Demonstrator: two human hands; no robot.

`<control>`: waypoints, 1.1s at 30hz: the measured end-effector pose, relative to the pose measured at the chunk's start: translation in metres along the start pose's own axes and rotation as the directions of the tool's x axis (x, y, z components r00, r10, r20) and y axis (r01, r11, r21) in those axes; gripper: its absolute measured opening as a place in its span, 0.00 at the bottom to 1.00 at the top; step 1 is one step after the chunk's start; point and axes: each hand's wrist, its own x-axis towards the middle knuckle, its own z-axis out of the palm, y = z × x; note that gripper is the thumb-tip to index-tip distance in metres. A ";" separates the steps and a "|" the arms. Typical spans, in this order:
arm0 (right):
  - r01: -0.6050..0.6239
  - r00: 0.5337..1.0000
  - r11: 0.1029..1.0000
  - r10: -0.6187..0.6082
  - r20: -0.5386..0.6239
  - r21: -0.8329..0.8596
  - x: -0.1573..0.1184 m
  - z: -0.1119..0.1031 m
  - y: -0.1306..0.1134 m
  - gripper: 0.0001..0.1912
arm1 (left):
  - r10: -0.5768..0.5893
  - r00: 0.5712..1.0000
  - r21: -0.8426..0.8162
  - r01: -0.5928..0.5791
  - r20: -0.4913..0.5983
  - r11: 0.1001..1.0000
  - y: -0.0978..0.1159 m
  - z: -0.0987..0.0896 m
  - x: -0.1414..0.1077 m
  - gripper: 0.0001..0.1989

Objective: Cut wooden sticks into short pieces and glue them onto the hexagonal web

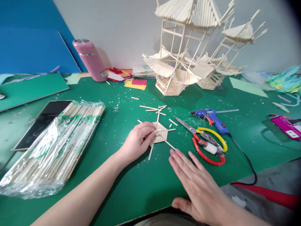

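Green tabletop [150,185]: near edge close to the person's body, bare room between the forearms.
Right hand [195,185]: flat, fingers extended, gripping nothing; fingertips beside one spoke of a six-sided web of pale wooden sticks [162,135], perhaps to guard its position.
Left hand [137,139]: thumb and fingers curled together over the web's left side, seemingly steadying it; whether they pinch a short stick, I can't tell.
Web's place: flat on the tabletop, between and just beyond the hands, spokes jutting outward.
Clear plastic packet of pale sticks [56,141]: off left, overlapping a black flat slab [39,128], probably within easy reach.
Long-bladed scissors with red and yellow handles [194,130]: tips towards the web, narrowing the room rightward.
Blue glue gun with orange trigger [208,115]: beyond the scissors, cord trailing over the table edge.
Pale stick-built pagoda models [181,12]: at the back, well apart from the hands.
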 end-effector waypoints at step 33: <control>-0.300 0.842 0.870 0.434 -0.320 0.390 0.050 -0.002 -0.013 0.06 | -0.242 0.950 0.465 0.128 0.195 0.876 0.015 -0.037 -0.002 0.14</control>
